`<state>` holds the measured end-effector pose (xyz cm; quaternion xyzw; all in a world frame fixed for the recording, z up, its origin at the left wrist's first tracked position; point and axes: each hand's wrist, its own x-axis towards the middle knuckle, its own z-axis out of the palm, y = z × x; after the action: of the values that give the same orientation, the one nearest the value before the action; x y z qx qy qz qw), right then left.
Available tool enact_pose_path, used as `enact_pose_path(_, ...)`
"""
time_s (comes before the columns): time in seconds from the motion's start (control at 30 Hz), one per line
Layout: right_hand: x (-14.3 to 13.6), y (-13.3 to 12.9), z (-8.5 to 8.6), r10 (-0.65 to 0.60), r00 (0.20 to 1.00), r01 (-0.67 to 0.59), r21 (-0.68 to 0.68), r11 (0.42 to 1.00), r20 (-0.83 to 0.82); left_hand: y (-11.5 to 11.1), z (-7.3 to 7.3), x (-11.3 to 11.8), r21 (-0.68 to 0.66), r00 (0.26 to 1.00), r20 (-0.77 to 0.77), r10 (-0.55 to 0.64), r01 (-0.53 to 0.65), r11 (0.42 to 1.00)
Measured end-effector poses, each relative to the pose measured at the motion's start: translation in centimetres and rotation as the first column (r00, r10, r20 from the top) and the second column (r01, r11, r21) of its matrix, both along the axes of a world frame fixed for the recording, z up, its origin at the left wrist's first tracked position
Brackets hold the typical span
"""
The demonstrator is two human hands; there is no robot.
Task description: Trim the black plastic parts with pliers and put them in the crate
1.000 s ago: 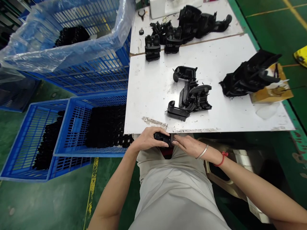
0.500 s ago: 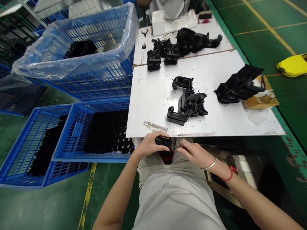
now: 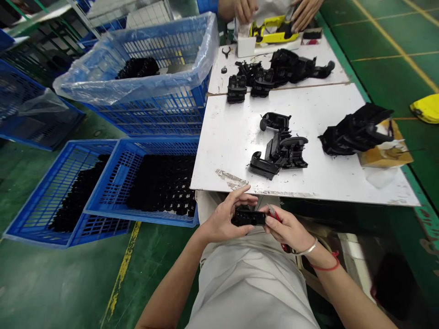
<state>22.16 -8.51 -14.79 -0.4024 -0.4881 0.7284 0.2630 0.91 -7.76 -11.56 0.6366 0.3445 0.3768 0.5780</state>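
The left grip (image 3: 224,217) is closed around a black plastic part (image 3: 249,218), thumb along its near side and fingers behind, the index finger raised and apart. The right grip (image 3: 285,228) is curled round a red-handled tool (image 3: 274,213), thumb and fingertips also meeting the part's right end. Both forearms reach forward from the sides, the hands meeting above the lap just short of the tabletop (image 3: 222,141); a bangle (image 3: 307,247) and a red cord (image 3: 327,266) circle the right wrist. The part is dark, blocky and roughly level, its long side running left to right; finer detail is too small to tell.

Beyond the near edge lies a cluster of similar black pieces (image 3: 291,153), some curved. Left of the tabletop, a blue crate (image 3: 120,176) holds more dark parts. At the far end, a co-worker's hands (image 3: 305,13) touch a yellow-and-black object (image 3: 270,33).
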Motion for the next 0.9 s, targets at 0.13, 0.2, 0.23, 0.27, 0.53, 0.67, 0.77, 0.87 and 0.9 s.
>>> enact_pose_path(0.13,0.4,-0.4,0.2,-0.006,1.0,0.006,-0.035,0.999,-0.006,-0.7,0.9,0.2,-0.045,0.998,0.054,-0.016,0.018,0.999)
enact_pose_path(0.2,0.5,-0.7,0.3,-0.009,1.0,0.008,-0.034,0.999,-0.011,-0.9,1.3,0.3,-0.048,0.998,0.049,-0.029,0.032,0.998)
enact_pose_path(0.23,0.5,-0.8,0.4,-0.01,1.0,0.01,-0.024,1.0,-0.012,-1.0,1.5,0.3,-0.047,0.998,0.045,-0.036,0.038,0.998)
enact_pose_path(0.27,0.6,-0.9,0.6,-0.012,1.0,0.012,-0.003,1.0,-0.007,-1.1,1.6,0.2,-0.046,0.998,0.042,-0.04,0.042,0.998)
enact_pose_path(0.53,0.3,-0.4,3.4,0.004,0.98,-0.07,0.332,0.941,0.197,-2.2,4.4,-1.3,0.2,0.91,-0.414,0.005,0.085,0.976)
enact_pose_path(0.67,-0.6,0.4,4.9,0.001,0.949,-0.174,0.521,0.835,0.315,-2.1,6.7,-1.7,0.38,0.734,-0.67,0.107,0.216,0.9)
enact_pose_path(0.77,-1.3,0.9,5.5,-0.042,0.948,-0.181,0.642,0.746,0.316,-1.3,8.0,-1.6,0.437,0.632,-0.757,0.167,0.3,0.848)
enact_pose_path(0.87,-1.7,1.4,5.5,-0.1,0.956,-0.133,0.711,0.69,0.275,0.0,8.8,-1.5,0.499,0.586,-0.78,0.22,0.37,0.783)
enact_pose_path(0.9,-1.7,1.6,5.4,-0.132,0.956,-0.105,0.727,0.679,0.262,0.5,9.0,-1.6,0.523,0.577,-0.78,0.241,0.389,0.758)
